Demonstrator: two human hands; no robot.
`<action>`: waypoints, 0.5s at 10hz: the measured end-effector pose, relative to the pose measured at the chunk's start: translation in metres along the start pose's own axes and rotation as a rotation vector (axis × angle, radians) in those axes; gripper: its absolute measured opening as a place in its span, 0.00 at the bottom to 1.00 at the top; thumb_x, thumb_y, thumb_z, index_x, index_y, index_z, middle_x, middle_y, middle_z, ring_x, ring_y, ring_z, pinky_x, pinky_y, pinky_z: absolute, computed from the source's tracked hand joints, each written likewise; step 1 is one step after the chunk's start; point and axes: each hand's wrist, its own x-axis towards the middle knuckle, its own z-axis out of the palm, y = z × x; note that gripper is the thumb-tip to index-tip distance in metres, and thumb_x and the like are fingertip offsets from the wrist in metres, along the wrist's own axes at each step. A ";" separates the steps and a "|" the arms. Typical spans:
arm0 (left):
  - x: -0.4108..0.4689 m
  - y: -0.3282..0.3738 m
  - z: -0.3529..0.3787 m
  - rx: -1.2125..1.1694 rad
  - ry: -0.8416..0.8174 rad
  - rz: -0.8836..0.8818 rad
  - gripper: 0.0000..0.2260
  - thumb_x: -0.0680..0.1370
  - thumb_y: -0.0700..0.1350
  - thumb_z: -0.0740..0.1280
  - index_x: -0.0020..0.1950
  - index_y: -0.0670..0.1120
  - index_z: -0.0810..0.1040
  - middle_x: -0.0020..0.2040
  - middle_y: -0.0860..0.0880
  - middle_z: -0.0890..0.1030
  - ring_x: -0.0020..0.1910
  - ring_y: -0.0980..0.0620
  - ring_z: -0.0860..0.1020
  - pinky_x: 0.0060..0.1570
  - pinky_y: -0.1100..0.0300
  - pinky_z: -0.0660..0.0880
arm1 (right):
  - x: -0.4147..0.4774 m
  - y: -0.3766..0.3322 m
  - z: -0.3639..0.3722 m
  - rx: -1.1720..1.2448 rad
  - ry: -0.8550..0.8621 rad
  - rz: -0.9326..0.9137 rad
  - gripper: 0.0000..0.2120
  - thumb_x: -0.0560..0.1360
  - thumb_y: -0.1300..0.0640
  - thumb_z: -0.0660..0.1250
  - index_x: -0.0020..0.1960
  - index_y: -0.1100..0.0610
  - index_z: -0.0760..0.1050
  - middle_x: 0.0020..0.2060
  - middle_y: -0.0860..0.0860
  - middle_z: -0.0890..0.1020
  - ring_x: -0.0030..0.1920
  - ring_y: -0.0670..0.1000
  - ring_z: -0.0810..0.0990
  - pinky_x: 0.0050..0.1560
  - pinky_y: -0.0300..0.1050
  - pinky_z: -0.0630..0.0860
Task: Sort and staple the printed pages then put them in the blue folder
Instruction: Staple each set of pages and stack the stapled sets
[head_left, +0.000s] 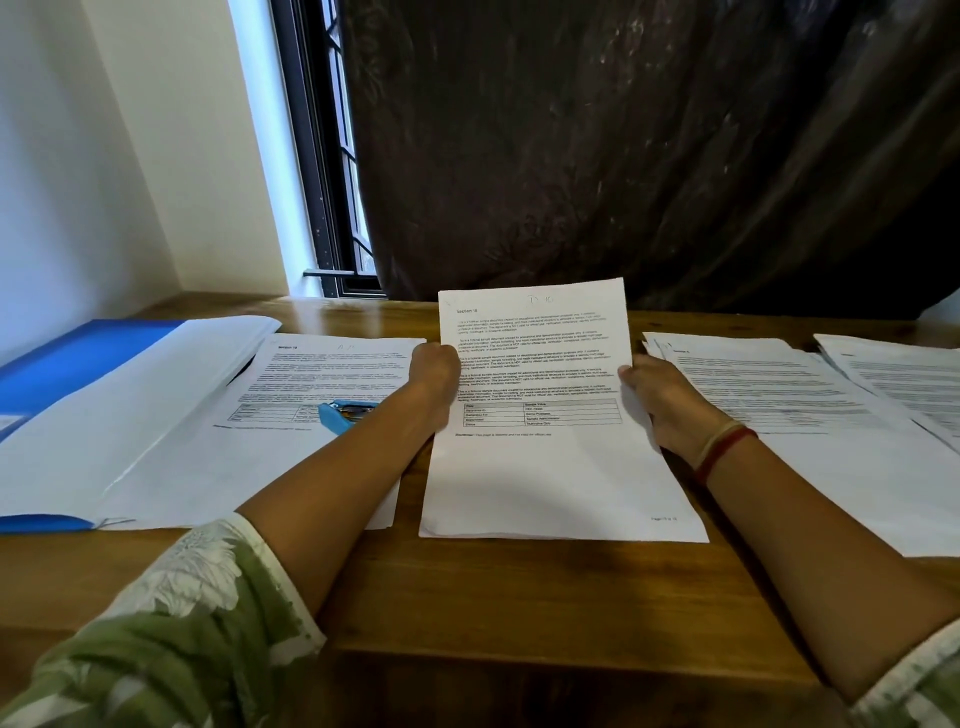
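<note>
1. The blue folder (67, 364) lay open left of the held pages (545, 467), sheets on it.
2. The loose pages (779, 395) right of them apparently awaited sorting.
3. The left hand (431, 374) and right hand (660, 400) gripped the held pages' sides.
4. The stapler (340, 413) lay left, idle.

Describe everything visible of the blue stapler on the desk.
The blue stapler is small, with a light blue, plastic-looking body and a darker metal-looking strip along its top. It lies on a printed sheet left of centre on the wooden table. The left forearm hides its right end. Nothing grips it: the left hand and right hand hold other pages.
</note>
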 end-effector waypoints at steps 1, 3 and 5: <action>0.001 0.000 -0.001 -0.024 0.001 0.001 0.17 0.83 0.39 0.55 0.70 0.35 0.69 0.69 0.35 0.71 0.33 0.56 0.68 0.32 0.66 0.67 | -0.001 0.001 0.002 -0.007 -0.006 0.007 0.15 0.83 0.62 0.54 0.68 0.58 0.71 0.67 0.54 0.74 0.68 0.57 0.70 0.61 0.46 0.65; 0.002 0.000 -0.004 0.086 -0.027 0.025 0.16 0.83 0.40 0.57 0.68 0.35 0.70 0.67 0.35 0.73 0.42 0.49 0.73 0.33 0.64 0.67 | -0.013 -0.014 0.006 -0.186 0.192 -0.065 0.10 0.82 0.59 0.56 0.61 0.57 0.71 0.55 0.52 0.76 0.61 0.56 0.73 0.55 0.46 0.68; -0.002 -0.002 -0.008 0.066 -0.024 -0.069 0.09 0.82 0.42 0.58 0.59 0.42 0.75 0.57 0.42 0.80 0.50 0.45 0.80 0.38 0.60 0.74 | -0.040 -0.044 0.041 -0.598 0.228 -0.750 0.07 0.79 0.58 0.63 0.57 0.55 0.76 0.58 0.54 0.76 0.55 0.51 0.76 0.53 0.41 0.73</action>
